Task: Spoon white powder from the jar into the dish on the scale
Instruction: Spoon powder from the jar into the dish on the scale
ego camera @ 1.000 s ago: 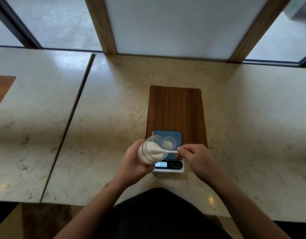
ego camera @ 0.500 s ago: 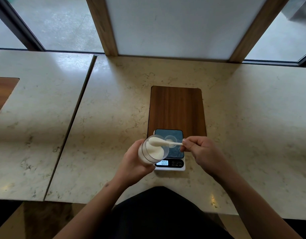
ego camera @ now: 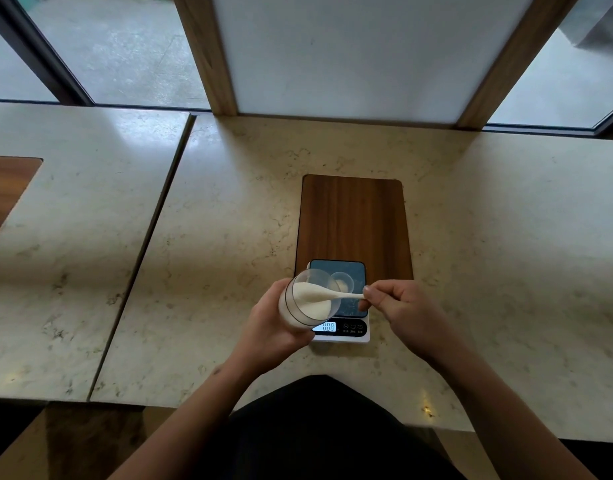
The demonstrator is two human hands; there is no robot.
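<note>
While left hand [ego camera: 274,327] grips the tilted jar [ego camera: 307,299], mouth toward scale [ego camera: 343,306], right hand [ego camera: 402,306] pinches spoon [ego camera: 327,294], lying left-right, bowl in jar.

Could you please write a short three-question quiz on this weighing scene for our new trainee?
1. True or false: the left hand holds the jar tilted towards the scale.
2. Which thing does the right hand hold? A) the dish B) the spoon C) the wooden board
3. Fill in: the small clear dish stands on the ____.

Key
1. True.
2. B: the white spoon, its bowl at the jar's mouth.
3. Scale, on its dark platform; the scale sits at the near end of the wooden board.
</note>
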